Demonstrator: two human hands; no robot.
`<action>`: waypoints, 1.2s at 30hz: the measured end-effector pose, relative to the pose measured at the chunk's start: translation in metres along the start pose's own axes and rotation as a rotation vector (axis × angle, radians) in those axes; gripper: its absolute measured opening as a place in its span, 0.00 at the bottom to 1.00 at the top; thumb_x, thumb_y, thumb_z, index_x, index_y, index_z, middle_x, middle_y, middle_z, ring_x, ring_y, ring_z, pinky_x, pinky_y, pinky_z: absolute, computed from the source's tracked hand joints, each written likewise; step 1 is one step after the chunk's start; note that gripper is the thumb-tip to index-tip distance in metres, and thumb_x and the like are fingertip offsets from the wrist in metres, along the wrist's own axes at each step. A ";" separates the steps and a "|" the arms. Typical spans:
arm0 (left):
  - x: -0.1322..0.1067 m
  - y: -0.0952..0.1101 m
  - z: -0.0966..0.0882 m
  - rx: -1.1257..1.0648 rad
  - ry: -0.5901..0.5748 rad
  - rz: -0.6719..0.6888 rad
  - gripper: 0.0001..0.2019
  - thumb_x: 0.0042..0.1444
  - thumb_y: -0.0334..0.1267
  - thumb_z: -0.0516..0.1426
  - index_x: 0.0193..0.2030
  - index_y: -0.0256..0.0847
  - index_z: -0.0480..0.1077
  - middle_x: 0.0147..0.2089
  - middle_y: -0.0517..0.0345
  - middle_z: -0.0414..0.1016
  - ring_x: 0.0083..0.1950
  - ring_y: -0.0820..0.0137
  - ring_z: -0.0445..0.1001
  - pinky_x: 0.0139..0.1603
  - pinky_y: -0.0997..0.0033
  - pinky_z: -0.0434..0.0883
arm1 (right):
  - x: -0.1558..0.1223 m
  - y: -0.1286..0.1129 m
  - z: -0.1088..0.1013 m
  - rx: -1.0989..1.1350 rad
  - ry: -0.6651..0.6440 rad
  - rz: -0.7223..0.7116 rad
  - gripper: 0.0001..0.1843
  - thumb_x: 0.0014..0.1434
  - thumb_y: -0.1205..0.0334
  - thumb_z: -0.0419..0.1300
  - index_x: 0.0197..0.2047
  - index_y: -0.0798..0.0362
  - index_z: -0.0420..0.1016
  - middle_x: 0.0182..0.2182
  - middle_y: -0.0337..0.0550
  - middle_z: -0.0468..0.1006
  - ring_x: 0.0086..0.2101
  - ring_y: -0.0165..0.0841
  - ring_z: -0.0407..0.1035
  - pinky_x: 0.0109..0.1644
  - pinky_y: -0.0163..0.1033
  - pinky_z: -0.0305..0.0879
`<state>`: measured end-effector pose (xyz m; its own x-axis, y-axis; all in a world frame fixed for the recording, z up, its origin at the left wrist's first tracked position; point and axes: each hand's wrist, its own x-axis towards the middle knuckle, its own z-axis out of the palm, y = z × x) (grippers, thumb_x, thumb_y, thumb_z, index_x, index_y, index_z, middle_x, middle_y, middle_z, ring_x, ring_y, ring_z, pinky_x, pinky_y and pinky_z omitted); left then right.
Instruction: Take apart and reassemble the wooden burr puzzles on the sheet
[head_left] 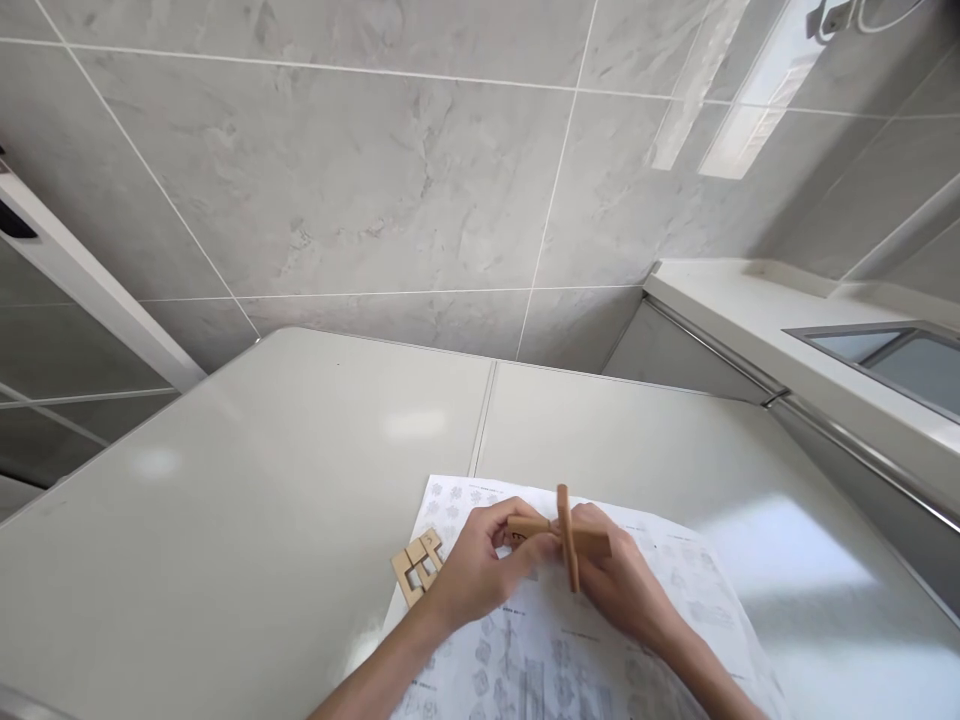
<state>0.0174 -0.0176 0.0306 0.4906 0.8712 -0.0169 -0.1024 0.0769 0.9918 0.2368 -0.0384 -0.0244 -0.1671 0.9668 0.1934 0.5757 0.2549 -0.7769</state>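
Both my hands hold a small wooden cross (564,537) made of notched sticks, just above a printed instruction sheet (570,650). My left hand (480,565) is closed, its fingers pinching the left end of the horizontal stick. My right hand (619,585) is closed round the right end, behind the upright stick. A couple of loose notched wooden pieces (417,567) lie on the table at the sheet's left edge, close to my left hand.
The sheet lies on a pale grey table (262,520) with a seam down its middle. A grey tiled floor (360,180) lies beyond. At the right runs a white counter (787,340) with a metal-framed recess (892,355).
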 end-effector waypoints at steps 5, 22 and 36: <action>-0.001 -0.008 0.011 -0.020 -0.108 -0.089 0.19 0.66 0.53 0.68 0.36 0.39 0.75 0.33 0.59 0.72 0.33 0.71 0.67 0.36 0.70 0.64 | -0.009 0.010 -0.029 0.262 0.022 0.200 0.21 0.80 0.43 0.51 0.50 0.48 0.77 0.31 0.40 0.78 0.32 0.37 0.73 0.38 0.40 0.71; -0.002 -0.019 0.032 -0.154 -0.031 -0.295 0.28 0.71 0.66 0.57 0.44 0.39 0.78 0.41 0.53 0.75 0.44 0.63 0.71 0.50 0.64 0.67 | -0.028 -0.001 -0.024 1.292 -0.258 0.393 0.20 0.71 0.40 0.68 0.48 0.49 0.75 0.19 0.26 0.62 0.19 0.23 0.48 0.22 0.28 0.51; -0.003 -0.020 0.032 -0.344 -0.076 -0.317 0.27 0.70 0.65 0.59 0.51 0.39 0.78 0.43 0.49 0.80 0.45 0.59 0.79 0.50 0.61 0.72 | -0.030 0.009 -0.018 1.209 -0.290 0.305 0.20 0.69 0.43 0.71 0.50 0.49 0.74 0.24 0.33 0.77 0.18 0.22 0.63 0.21 0.25 0.58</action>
<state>0.0462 -0.0372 0.0148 0.6045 0.7420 -0.2898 -0.2116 0.5003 0.8396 0.2617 -0.0647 -0.0261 -0.4127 0.9047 -0.1061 -0.4436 -0.3014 -0.8440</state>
